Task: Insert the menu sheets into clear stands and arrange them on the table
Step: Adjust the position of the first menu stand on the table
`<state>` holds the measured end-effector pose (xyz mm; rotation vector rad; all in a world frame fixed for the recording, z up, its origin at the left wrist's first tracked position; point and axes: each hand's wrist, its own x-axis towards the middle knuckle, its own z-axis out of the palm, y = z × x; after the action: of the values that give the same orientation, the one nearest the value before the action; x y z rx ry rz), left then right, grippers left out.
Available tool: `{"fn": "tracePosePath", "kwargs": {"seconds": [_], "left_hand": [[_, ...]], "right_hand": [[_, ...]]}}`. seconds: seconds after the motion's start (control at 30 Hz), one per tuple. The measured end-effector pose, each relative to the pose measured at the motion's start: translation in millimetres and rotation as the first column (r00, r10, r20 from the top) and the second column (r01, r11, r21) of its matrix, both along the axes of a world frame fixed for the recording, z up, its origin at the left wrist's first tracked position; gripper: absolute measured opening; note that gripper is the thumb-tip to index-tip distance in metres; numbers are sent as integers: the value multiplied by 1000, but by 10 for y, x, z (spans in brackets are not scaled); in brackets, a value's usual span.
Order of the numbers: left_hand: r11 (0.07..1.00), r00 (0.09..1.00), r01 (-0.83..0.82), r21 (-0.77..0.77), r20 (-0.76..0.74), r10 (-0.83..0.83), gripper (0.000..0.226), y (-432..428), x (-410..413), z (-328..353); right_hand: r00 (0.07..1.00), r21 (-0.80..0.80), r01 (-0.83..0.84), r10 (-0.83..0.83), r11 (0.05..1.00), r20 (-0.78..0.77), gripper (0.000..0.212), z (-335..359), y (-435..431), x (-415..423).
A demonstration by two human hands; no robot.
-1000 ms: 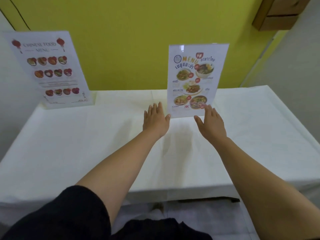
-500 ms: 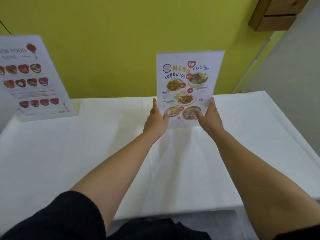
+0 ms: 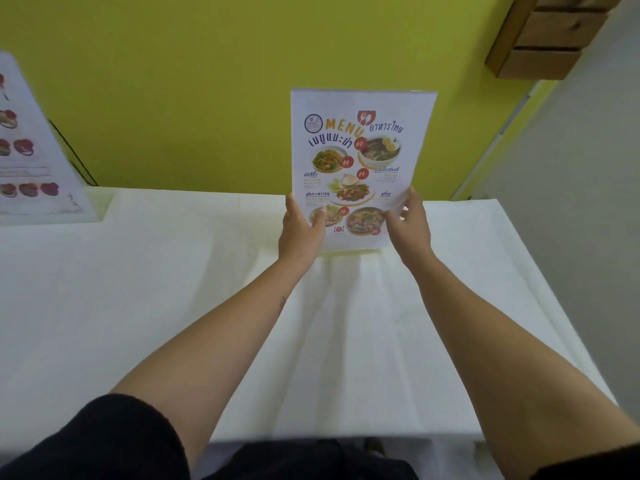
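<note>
A clear stand holding a Thai food menu sheet point(image 3: 360, 161) is upright near the middle back of the white table point(image 3: 138, 306). My left hand point(image 3: 301, 233) grips its lower left edge, thumb across the front. My right hand point(image 3: 410, 226) grips its lower right edge. I cannot tell whether its base touches the cloth. A second stand with a Chinese food menu point(image 3: 31, 150) stands at the back left of the table, partly cut off by the frame edge.
A yellow wall point(image 3: 207, 81) rises directly behind the table. A wooden wall box point(image 3: 547, 32) hangs at the upper right. A grey wall runs along the table's right side. The table's front edge lies close to my body.
Both hands, open beside the Thai menu stand a second ago, have closed on its lower edges. The view has shifted, so the Chinese menu stand sits farther left in frame.
</note>
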<state>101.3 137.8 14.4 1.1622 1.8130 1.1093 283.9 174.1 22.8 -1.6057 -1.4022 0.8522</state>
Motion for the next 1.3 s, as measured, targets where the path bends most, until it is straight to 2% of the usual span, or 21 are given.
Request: {"fn": "tracePosePath", "kwargs": {"seconds": [0.27, 0.4, 0.57, 0.7, 0.87, 1.03, 1.13, 1.3], "left_hand": [[999, 998, 39, 14, 46, -39, 59, 155, 1097, 51], [997, 995, 74, -11, 61, -73, 63, 230, 1551, 59], [993, 982, 122, 3, 146, -121, 59, 333, 1959, 53], [989, 966, 146, -2, 216, -142, 63, 413, 2122, 53], [986, 952, 169, -9, 259, -161, 67, 570, 2295, 80], [987, 955, 157, -31, 260, -143, 68, 690, 2421, 12], [992, 961, 125, -25, 253, -114, 64, 730, 2472, -33], [991, 955, 132, -28, 272, -120, 63, 831, 2496, -20]], "right_hand": [[1000, -25, 24, -24, 999, -11, 56, 61, 144, 1131], [998, -67, 46, -49, 997, -47, 58, 50, 207, 1613], [996, -104, 72, -76, 992, -44, 58, 42, 322, 2045], [995, -108, 89, -93, 990, -30, 62, 55, 439, 2232], [995, -87, 87, -92, 992, -51, 51, 99, 532, 2388], [991, -143, -71, 53, 987, -125, 69, 33, 630, 2565], [987, -131, -105, 88, 986, -133, 63, 18, 676, 2592], [984, -114, -102, 84, 988, -154, 66, -10, 829, 2650]]}}
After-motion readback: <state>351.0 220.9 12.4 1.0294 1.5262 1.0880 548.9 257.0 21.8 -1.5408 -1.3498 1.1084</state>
